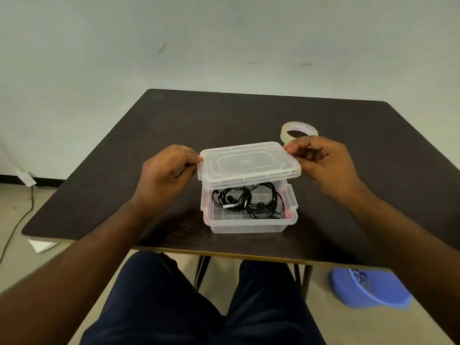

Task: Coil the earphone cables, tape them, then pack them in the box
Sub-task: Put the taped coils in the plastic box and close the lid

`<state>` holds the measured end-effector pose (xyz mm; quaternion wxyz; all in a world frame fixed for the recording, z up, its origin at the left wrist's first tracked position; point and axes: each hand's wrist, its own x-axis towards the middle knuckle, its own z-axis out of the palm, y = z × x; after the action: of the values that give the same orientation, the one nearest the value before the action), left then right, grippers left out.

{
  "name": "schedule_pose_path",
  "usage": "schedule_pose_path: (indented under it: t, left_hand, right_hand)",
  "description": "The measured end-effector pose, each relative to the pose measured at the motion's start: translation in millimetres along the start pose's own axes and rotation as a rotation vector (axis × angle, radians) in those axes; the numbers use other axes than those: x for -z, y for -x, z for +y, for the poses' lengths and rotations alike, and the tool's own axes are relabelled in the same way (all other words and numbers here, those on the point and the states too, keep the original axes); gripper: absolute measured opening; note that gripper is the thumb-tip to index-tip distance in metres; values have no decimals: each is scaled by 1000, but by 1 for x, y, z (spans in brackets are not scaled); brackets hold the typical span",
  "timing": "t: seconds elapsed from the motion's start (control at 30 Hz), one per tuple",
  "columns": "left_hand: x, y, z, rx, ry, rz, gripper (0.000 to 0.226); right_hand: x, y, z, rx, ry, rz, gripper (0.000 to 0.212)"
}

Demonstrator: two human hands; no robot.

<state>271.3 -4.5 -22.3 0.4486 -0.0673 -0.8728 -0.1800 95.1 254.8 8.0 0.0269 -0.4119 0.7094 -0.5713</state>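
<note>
Both hands pinch lid edges above box; tape roll behind.

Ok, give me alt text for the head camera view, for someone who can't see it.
Two bare hands, left hand and right hand, hold a clear plastic lid above an open clear plastic box containing coiled black earphone cables. The box sits on a dark brown table, with a roll of pale tape behind.
</note>
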Motion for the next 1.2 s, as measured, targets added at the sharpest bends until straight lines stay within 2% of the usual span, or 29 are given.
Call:
schedule_pose_path:
  t: [0.1, 0.23, 0.43, 0.57, 0.67, 0.8, 0.9, 0.93, 1.0, 1.03, 1.07, 1.1, 1.13, 1.2]
  left_hand:
    - [1, 8, 4, -130, -118, -83, 5]
    - [4, 12, 8, -212, -205, -189, 18]
    - [11, 21, 13, -354, -292, -350, 34]
    - [9, 29, 11, -348, -270, -351, 32]
    - [4, 36, 9, -317, -255, -292, 30]
    - [1, 43, 9, -251, -240, -264, 28]
    - [5, 49, 7, -61, -148, -219, 25]
    - [6, 50, 7, 72, -61, -164, 28]
    - [8, 41, 12, 506, 256, -88, 32]
    - [8, 34, 15, 742, 445, -138, 30]
    - [9, 25, 16, 932, 594, -266, 34]
    - [9, 17, 16, 1043, 685, -430, 43]
    - [10, 12, 16, 1093, 733, -569, 50]
    - [8, 3, 15, 1112, 749, -667, 56]
  right_hand:
    - [-3, 23, 2, 118, 135, 13, 20]
    - [-7, 42, 7, 214, 280, 30, 19]
    - [-5, 64, 15, 251, 445, 18, 20]
    - [-7, 71, 18, 255, 450, -9, 19]
    - [-8, 71, 22, 260, 446, -5, 13]
    - [-9, 73, 25, 102, 312, 27, 21]
    - [-9, 68, 20, -181, 31, 135, 27]
    - [-9, 64, 17, -294, -99, 142, 23]
    - [-8, 53, 9, -529, -309, 40, 16]
    - [-7, 49, 6, -637, -348, -47, 16]
    - [-6, 45, 3, -723, -352, -133, 17]
    - [-5, 40, 2, -775, -332, -204, 18]
    - [-4, 36, 1, -800, -297, -255, 19]
    - [-1, 28, -1, -829, -205, -308, 19]
